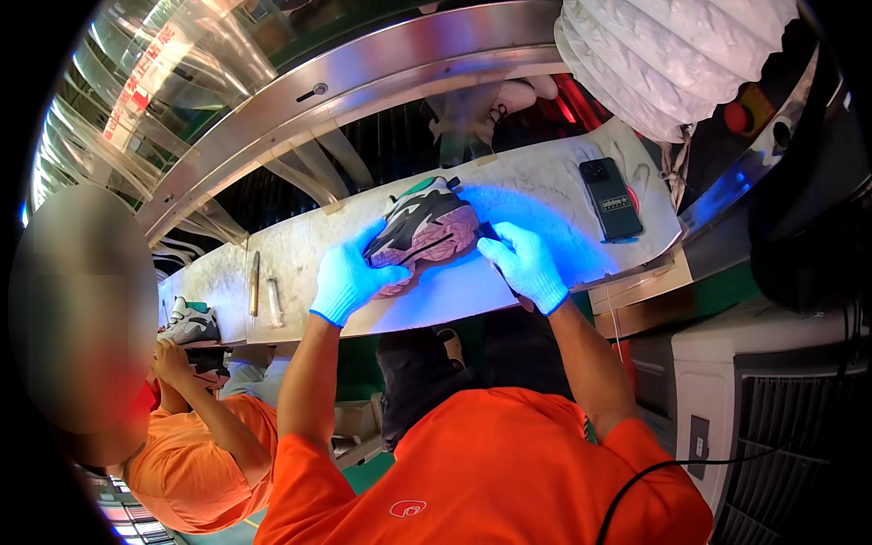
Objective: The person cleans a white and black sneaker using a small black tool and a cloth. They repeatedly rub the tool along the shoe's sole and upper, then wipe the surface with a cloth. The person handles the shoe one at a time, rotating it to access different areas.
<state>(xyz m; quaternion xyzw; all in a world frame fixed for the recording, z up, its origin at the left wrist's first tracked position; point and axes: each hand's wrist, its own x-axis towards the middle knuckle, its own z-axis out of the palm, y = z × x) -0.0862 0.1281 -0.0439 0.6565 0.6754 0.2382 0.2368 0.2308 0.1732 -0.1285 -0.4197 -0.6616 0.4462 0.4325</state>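
A sneaker (422, 232) in black, grey and white, with a pinkish sole and a green patch, is tipped on its side over the table. My left hand (350, 277), in a glove lit blue, grips its left end with the thumb along the sole. Close by the sole's right side, my gloved right hand (527, 263) is closed round a small dark object (489, 234); the fingers cover most of it, so its kind is unclear. Strong blue light falls on the gloves and on the tabletop around the sneaker.
On the pale table (300, 227) lie a dark phone (610, 200), a knife-like tool (254, 283) and a clear syringe-like tube (274, 302). A person in orange (204, 454) sits at left beside another sneaker (191, 324). Behind are a metal rail (363, 95) and a white duct (672, 54).
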